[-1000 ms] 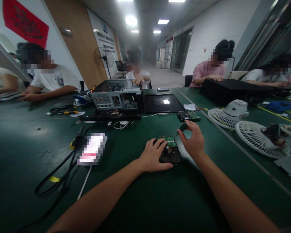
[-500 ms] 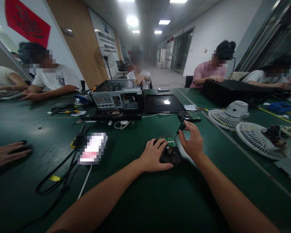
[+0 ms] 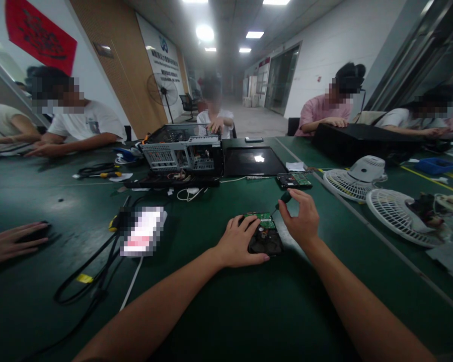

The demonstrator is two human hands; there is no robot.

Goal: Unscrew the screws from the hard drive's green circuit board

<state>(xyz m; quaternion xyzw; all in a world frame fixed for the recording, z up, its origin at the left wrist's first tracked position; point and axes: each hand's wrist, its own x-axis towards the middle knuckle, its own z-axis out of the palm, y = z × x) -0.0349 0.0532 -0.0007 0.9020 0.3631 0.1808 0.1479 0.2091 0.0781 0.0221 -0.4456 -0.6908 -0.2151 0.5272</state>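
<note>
A hard drive (image 3: 269, 242) with a green circuit board at its far end lies on the table in front of me. Across its left side rests my left hand (image 3: 238, 242), thumb along the near edge and fingertips on the board end, gripping it. My right hand (image 3: 301, 217) pinches the dark green handle of a screwdriver (image 3: 284, 199). Its thin shaft slants down to the left, and the tip is at the drive's far right corner; whether it sits in a screw is too small to tell.
Beyond are another hard drive (image 3: 294, 180), a dark flat panel (image 3: 251, 161) and an opened computer case (image 3: 181, 153). White fan parts (image 3: 394, 213) stand at right. To the left lie a lit phone (image 3: 143, 231), black cable (image 3: 86, 256) and another person's hand (image 3: 11, 244). Several people sit around.
The screwdriver and my right hand have shifted very slightly, with the handle tilting a little to the right. My left hand and the hard drive stay in place.
</note>
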